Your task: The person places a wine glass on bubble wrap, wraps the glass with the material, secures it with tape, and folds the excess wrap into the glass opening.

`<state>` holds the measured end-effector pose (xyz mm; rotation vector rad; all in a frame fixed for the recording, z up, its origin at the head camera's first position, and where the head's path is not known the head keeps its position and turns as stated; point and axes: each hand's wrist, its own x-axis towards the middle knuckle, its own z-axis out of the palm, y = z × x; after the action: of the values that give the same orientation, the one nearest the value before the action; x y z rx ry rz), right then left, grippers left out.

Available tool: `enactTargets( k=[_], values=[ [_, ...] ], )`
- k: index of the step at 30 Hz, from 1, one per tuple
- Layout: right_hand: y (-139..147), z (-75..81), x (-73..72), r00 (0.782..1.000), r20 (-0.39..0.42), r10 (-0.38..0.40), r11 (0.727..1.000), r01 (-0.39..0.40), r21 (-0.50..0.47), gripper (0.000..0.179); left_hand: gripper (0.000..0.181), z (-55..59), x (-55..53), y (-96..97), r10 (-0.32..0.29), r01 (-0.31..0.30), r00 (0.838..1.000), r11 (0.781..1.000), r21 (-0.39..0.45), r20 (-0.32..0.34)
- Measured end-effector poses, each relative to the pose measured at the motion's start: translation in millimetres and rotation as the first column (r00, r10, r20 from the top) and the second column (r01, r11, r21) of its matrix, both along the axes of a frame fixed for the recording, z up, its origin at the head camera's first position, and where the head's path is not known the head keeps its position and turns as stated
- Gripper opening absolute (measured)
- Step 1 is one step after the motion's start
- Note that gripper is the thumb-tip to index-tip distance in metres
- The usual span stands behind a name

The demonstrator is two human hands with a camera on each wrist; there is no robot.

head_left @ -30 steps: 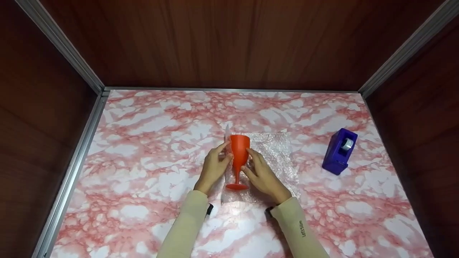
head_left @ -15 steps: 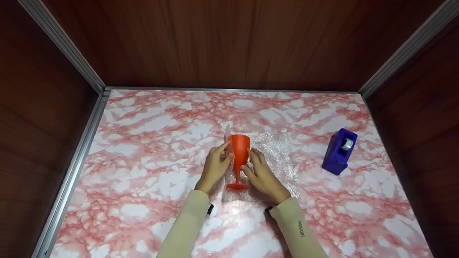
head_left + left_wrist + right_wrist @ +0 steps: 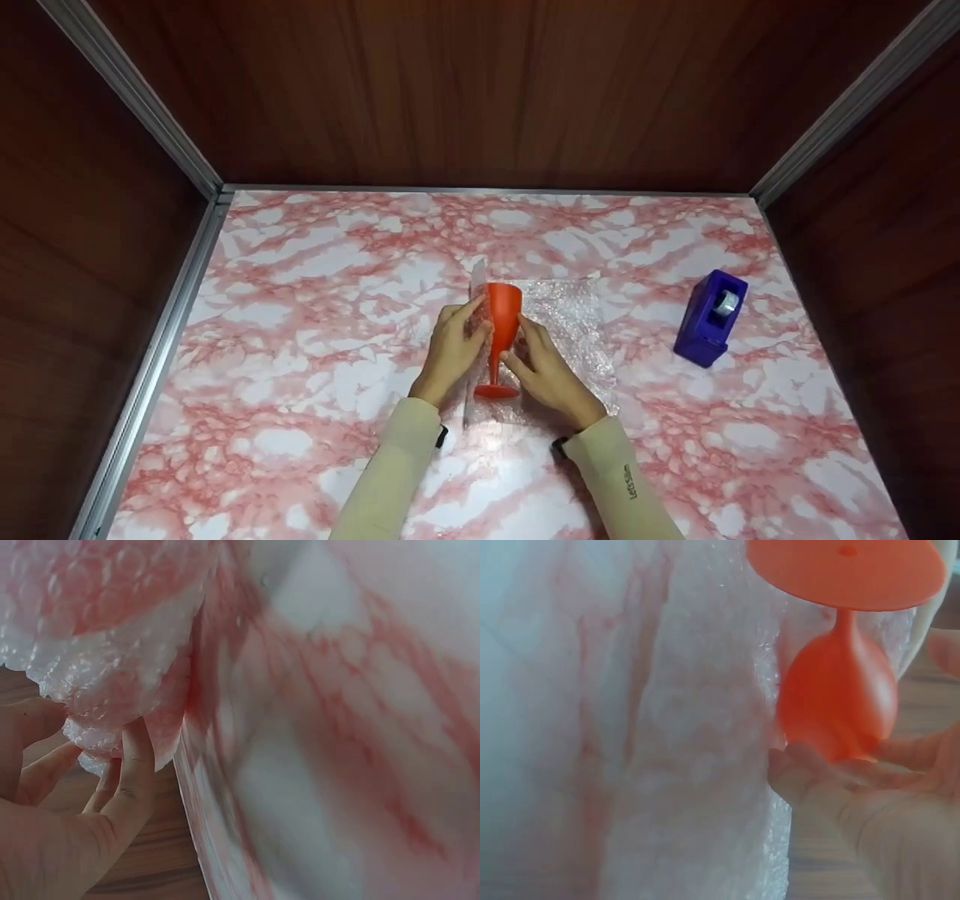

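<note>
An orange-red plastic goblet (image 3: 505, 319) lies on a sheet of bubble wrap (image 3: 568, 330), its foot toward the person. My left hand (image 3: 451, 351) pinches the sheet's left edge, which stands raised against the goblet's bowl. In the left wrist view, the wrap (image 3: 112, 667) bulges over the fingers of the left hand (image 3: 97, 810), with some orange-red showing through. From the other side my right hand (image 3: 553, 369) holds the goblet, its thumb near the stem. The right wrist view shows the fingers of the right hand (image 3: 885, 795) around the bowl of the goblet (image 3: 836, 694).
A purple tape dispenser (image 3: 710, 319) with a roll of clear tape stands to the right. The table (image 3: 300, 315) has a red and white marbled top. Dark wood panels (image 3: 480, 90) with metal edging enclose it at the back and sides.
The raised left edge of the bubble wrap has come slightly right, covering more of the goblet's left side. My left hand has shifted a little right with it. The right hand has barely moved.
</note>
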<state>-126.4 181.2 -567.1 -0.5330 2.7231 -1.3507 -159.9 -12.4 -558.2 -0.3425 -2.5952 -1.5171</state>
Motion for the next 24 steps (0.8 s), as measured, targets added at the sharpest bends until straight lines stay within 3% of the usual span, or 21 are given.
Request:
enactTargets(
  k=[8,20,24],
  values=[
    [1.0,-2.1,0.3,1.0,-0.003,0.01,1.0,-0.01,0.001,0.078,0.047,2.2,1.1,5.0,0.014,-0.014,1.0,0.999,-0.039,-0.006],
    [0.0,3.4,-1.5,0.994,-0.113,-0.004,1.0,0.005,0.011,0.064,0.048,4.9,0.9,4.4,0.022,-0.021,1.0,0.998,-0.052,0.015],
    [0.3,4.9,-2.7,0.994,-0.109,0.001,0.999,0.004,0.043,0.067,0.047,4.0,0.5,4.5,0.023,-0.022,1.0,0.998,-0.06,0.012]
  ],
)
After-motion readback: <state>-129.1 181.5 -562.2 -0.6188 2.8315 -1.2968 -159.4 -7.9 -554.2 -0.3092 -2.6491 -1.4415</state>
